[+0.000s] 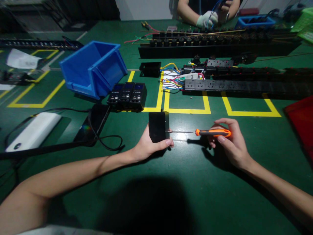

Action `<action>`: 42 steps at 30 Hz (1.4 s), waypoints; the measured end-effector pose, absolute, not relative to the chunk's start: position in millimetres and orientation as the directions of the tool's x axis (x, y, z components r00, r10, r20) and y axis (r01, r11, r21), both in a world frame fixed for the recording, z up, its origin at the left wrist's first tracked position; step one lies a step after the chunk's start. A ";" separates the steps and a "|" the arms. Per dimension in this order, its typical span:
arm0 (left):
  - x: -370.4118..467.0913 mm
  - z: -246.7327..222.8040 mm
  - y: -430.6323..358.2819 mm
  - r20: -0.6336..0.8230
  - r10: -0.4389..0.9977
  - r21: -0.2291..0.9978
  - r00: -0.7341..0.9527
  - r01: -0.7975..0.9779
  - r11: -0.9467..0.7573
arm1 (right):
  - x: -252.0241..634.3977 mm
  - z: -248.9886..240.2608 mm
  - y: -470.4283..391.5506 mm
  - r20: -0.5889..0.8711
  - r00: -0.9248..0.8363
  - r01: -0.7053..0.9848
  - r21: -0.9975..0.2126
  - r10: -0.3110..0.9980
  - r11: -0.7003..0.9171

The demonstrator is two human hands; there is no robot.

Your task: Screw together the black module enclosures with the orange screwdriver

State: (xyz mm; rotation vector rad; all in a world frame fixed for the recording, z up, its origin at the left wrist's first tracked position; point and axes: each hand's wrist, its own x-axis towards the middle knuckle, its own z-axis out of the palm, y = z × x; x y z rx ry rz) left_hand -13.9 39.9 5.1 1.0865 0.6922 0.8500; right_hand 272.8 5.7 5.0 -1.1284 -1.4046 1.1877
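My left hand (149,145) is closed around a small black box (157,127), held up over the green table with its narrow side turned to the right. An orange and black screwdriver (212,132) lies level in the fingers of my right hand (232,140). Its thin shaft points left and the tip meets the right side of the box; what sits under the tip is too small to make out. Just beyond my left hand stand several black modules (127,96) with small screens, side by side.
A blue bin (94,70) stands behind the modules. Black socket strips (220,85) with loose coloured wires lie at the back right. A white power bank (34,132) and a phone (91,125) with cables are on the left. A co-worker's gloved hand (207,19) is across the table.
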 end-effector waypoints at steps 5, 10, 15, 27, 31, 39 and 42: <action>-13.8 7.7 39.7 -0.074 0.860 0.941 0.505 -0.252 0.228 | 272.4 5.4 2.6 0.170 -0.106 0.109 -0.977 0.980 0.182; -13.0 8.7 39.4 -0.073 0.859 0.937 0.507 -0.260 0.233 | 269.5 9.2 2.9 0.142 -0.105 0.117 -0.981 0.984 0.154; -12.5 9.4 39.9 -0.069 0.860 0.940 0.506 -0.256 0.226 | 268.8 11.5 4.1 0.083 -0.092 0.169 -0.981 0.992 0.098; -13.2 7.5 39.4 -0.099 0.863 0.933 0.495 -0.256 0.254 | 273.4 5.3 2.7 0.161 -0.110 0.134 -0.975 0.981 0.175; -12.6 8.9 39.7 -0.083 0.861 0.935 0.502 -0.260 0.242 | 271.2 7.7 1.6 0.159 -0.105 0.128 -0.977 0.982 0.172; -12.5 9.4 39.5 -0.087 0.861 0.938 0.502 -0.250 0.240 | 267.6 14.4 4.1 0.030 -0.056 0.267 -0.963 0.998 0.044; -12.8 9.2 39.3 -0.098 0.862 0.935 0.497 -0.251 0.251 | 269.3 13.2 5.1 0.004 -0.069 0.261 -0.965 0.998 0.022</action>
